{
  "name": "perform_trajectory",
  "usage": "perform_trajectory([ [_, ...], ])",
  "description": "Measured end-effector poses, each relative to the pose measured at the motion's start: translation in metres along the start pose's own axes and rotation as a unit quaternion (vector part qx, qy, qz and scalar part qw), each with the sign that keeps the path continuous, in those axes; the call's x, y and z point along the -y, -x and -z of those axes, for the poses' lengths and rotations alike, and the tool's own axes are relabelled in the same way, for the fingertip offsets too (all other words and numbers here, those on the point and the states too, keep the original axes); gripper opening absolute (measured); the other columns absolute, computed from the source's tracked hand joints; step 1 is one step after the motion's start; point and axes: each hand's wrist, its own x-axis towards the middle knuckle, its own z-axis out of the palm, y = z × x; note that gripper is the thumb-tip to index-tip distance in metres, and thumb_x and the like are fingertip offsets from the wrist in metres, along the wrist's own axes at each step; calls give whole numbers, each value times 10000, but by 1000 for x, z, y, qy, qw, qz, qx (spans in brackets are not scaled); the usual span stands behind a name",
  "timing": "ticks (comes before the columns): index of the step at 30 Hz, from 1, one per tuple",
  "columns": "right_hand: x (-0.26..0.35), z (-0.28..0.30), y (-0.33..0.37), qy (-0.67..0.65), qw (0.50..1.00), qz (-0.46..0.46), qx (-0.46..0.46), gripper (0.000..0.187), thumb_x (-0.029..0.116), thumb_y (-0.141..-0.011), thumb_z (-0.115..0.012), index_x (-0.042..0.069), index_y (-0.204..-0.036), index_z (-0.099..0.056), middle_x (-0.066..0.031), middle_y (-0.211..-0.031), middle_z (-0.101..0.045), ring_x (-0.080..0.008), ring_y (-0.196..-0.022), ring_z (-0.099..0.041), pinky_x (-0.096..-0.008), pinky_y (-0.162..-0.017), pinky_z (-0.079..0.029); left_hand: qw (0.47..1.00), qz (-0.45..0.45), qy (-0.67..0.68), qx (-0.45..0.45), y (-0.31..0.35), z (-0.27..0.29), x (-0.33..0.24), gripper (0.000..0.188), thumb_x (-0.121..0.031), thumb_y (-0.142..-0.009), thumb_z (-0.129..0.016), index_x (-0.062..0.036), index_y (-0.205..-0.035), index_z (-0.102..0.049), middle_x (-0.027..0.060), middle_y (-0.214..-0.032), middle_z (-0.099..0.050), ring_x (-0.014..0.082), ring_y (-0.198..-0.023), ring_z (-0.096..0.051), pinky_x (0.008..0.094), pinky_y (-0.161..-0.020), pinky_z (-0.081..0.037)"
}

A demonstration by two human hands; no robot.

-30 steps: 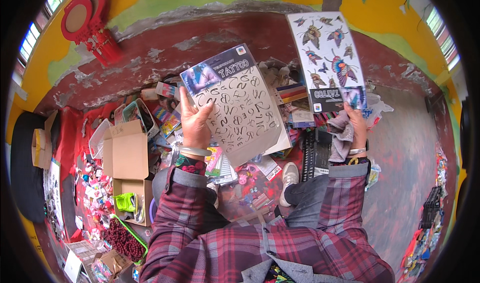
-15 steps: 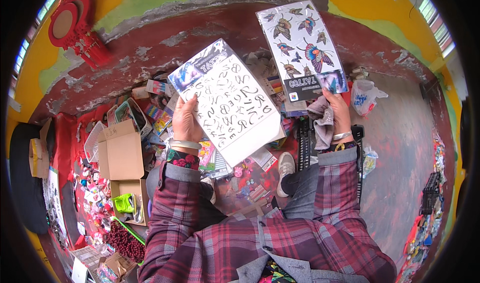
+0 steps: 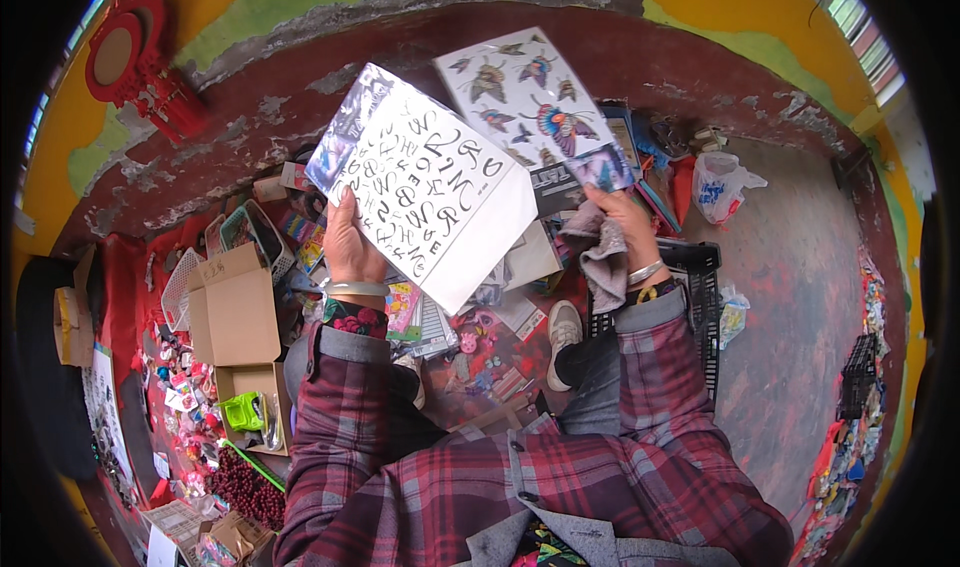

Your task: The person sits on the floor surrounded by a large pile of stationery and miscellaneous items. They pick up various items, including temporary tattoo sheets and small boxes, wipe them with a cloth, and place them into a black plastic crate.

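Observation:
My left hand (image 3: 352,245) grips the lower left edge of a white temporary tattoo sheet (image 3: 420,192) covered in black lettering, its thumb on the front. My right hand (image 3: 625,225) pinches the bottom corner of a second temporary tattoo sheet (image 3: 545,97), printed with coloured butterflies. A crumpled grey cloth (image 3: 598,252) hangs from that same hand below the sheet. The lettered sheet overlaps the butterfly sheet's lower left part and hides some of it. Both sheets are held up tilted, above the piled goods by my feet.
An open cardboard box (image 3: 235,307) stands at left, near white plastic baskets (image 3: 185,289). A black plastic crate (image 3: 703,267) is beside my right forearm. Further right, a white plastic bag (image 3: 722,185) lies on the floor. Red round ornaments (image 3: 125,52) hang on the far left wall.
The butterfly sheet has moved left and down with my right hand and now lies partly behind the lettered sheet. My left hand has shifted slightly left, tilting the lettered sheet more.

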Motion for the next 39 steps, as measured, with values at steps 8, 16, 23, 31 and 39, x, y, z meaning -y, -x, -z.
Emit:
perform_trajectory([
  [8,-9,4,1,-25,998,-44,36,197,225,-915,-521,41,-945,-587,-22,-820,-593,-100,-726,-580,-224,-640,-483,997,-71,-20,-4,-3,0,4,330,-75,-928,-436,-24,-1253,-403,134,-1224,-514,257,-1091,-526,396,-939,-430],
  [16,-6,-12,3,-93,996,-4,11,124,190,-905,-532,82,-850,-556,-8,-718,-567,-116,-645,-569,-245,-593,-468,998,-52,-27,30,6,-11,-1,329,-73,-929,-421,-41,-1256,-405,129,-1214,-518,250,-1086,-528,395,-947,-422],
  [23,-2,-11,7,-31,999,6,-23,133,185,-874,-561,53,-855,-571,-30,-730,-599,-144,-635,-600,-254,-592,-493,998,-32,-24,43,8,-17,-1,359,-72,-888,-444,-21,-1236,-373,138,-1170,-523,242,-1039,-551,373,-908,-453],
  [31,-7,-23,6,15,994,54,-96,154,175,-880,-543,29,-840,-572,-60,-681,-615,-155,-581,-618,-259,-513,-499,992,18,-21,124,14,-23,-5,555,28,-737,-526,45,-1257,-333,208,-1141,-522,294,-995,-578,395,-887,-476],
  [39,11,8,-11,290,919,222,-151,288,245,-901,-547,2,-758,-608,-20,-654,-586,-88,-593,-532,-232,-564,-438,991,22,-62,117,10,-13,1,528,123,-752,-514,-49,-1240,-412,101,-1134,-562,239,-1039,-552,372,-904,-440],
])
